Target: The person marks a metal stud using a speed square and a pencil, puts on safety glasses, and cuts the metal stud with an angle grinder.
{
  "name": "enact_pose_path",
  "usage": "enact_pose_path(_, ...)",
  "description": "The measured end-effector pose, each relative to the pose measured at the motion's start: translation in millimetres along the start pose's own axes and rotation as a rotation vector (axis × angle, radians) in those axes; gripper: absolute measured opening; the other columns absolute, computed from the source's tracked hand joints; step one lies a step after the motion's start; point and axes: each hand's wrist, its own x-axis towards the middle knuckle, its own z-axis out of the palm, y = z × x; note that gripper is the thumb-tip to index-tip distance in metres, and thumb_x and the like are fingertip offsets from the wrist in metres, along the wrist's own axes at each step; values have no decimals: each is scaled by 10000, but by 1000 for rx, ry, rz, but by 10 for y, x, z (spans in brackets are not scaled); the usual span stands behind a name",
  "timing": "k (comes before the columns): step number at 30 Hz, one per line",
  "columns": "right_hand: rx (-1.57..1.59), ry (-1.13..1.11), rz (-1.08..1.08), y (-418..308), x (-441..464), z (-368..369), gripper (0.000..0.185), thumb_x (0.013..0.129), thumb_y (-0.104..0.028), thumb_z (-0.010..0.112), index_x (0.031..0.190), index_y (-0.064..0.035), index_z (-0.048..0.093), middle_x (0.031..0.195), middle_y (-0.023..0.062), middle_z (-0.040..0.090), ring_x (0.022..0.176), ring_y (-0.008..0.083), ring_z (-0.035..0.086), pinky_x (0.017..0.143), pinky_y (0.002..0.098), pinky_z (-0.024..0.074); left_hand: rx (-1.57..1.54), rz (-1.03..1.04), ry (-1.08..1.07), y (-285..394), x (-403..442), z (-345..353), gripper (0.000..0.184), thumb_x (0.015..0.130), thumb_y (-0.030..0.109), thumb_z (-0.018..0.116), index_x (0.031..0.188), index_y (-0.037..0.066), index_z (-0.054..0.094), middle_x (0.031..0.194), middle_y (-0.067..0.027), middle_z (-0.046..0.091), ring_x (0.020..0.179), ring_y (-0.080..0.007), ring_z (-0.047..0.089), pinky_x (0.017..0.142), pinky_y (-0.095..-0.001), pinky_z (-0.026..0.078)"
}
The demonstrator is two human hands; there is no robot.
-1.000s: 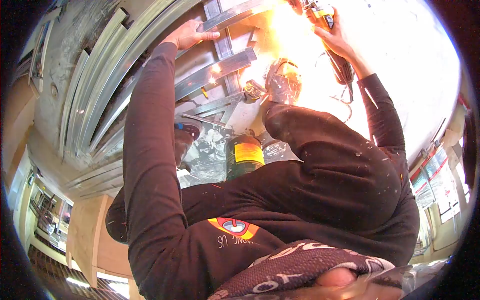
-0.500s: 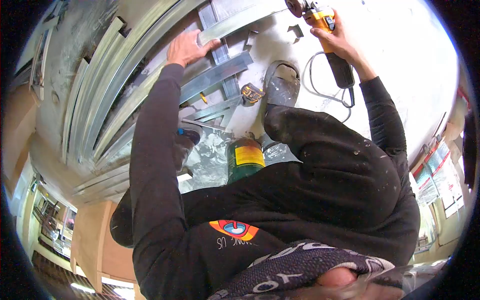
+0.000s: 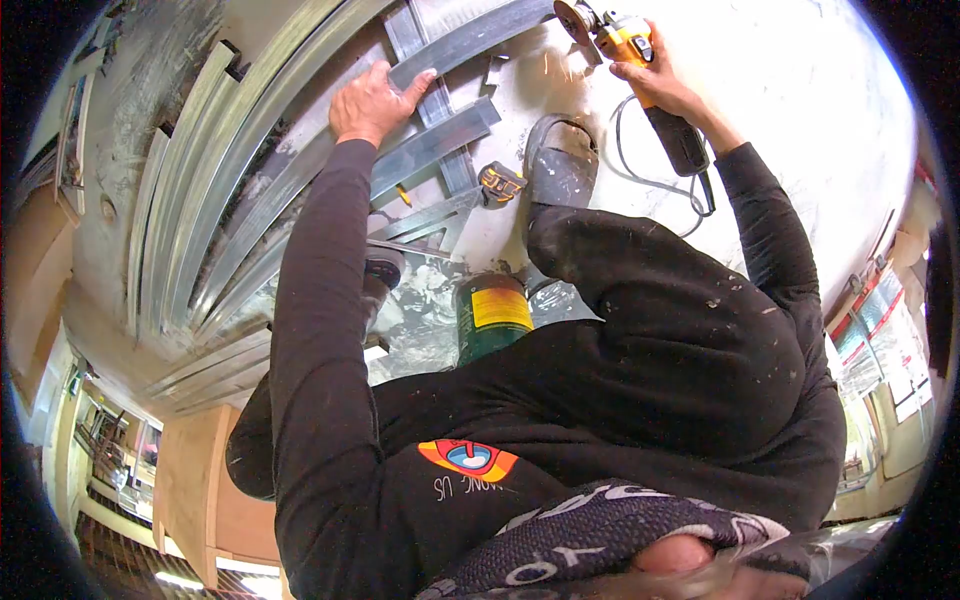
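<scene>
My right hand (image 3: 662, 82) is wrapped round a yellow and black angle grinder (image 3: 676, 138). The grinder's disc (image 3: 575, 18) meets the far end of a metal channel (image 3: 475, 40), and small sparks fall just below it. My left hand (image 3: 372, 106) grips that channel nearer its middle, thumb on one side and fingers on the other. Beneath it, a second metal profile (image 3: 405, 30) runs crosswise. A shorter channel piece (image 3: 436, 142) lies nearer me across that same profile.
More long metal profiles (image 3: 190, 230) curve along the left. On the floor lie a tape measure (image 3: 502, 184), a yellow pencil-like item (image 3: 404, 195) and the grinder's cord (image 3: 640, 182). A green can with a yellow label (image 3: 495, 310) stands between my legs, near my sandalled foot (image 3: 565, 165).
The grinder has shifted slightly left, bringing its disc against the channel's end, and sparks now show. My left hand stays on the channel, which has tilted slightly.
</scene>
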Motion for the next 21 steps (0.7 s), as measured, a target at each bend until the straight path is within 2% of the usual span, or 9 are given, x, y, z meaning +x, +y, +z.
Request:
enact_pose_path(4, 48, 19, -55, 10, -17, 37, 1107, 833, -409, 801, 1593, -65, 72, 1416, 216, 448, 1229, 298, 530, 979, 381, 491, 7, 11, 66, 12, -27, 11, 770, 761, 840, 567, 829, 83, 691, 744, -147, 713, 670, -330, 711, 569, -440, 556)
enact_pose_path(7, 100, 17, -19, -17, -1, 70, 1112, 834, -417, 800, 1591, -60, 68, 1435, 214, 431, 1286, 299, 490, 1025, 382, 456, 13, 23, 107, 12, -41, 31, 762, 759, 840, 569, 793, 86, 675, 732, -142, 708, 650, -327, 705, 549, -440, 548)
enact_pose_path(14, 39, 8, -15, 44, -13, 72, 1126, 839, -418, 795, 1593, -73, 33, 1432, 206, 431, 1279, 289, 491, 1035, 377, 444, 37, 26, 146, 30, -63, 27, 751, 746, 839, 580, 765, 93, 661, 726, -146, 706, 636, -328, 700, 535, -442, 542)
enact_pose_path(16, 101, -24, -76, 108, -30, 75, 1120, 849, -391, 792, 1593, -74, 17, 1419, 206, 436, 1269, 277, 497, 1015, 377, 460, 33, 33, 163, 31, -65, 30, 750, 742, 841, 581, 761, 95, 658, 725, -143, 706, 634, -326, 700, 534, -441, 541)
enact_pose_path(21, 74, -2, -45, 124, 112, 67, 1109, 856, -357, 794, 1594, -84, 12, 1406, 206, 446, 1259, 261, 504, 994, 368, 477, 37, 43, 213, 25, -72, 64, 748, 728, 846, 589, 751, 101, 651, 709, -130, 701, 622, -319, 695, 528, -435, 539)
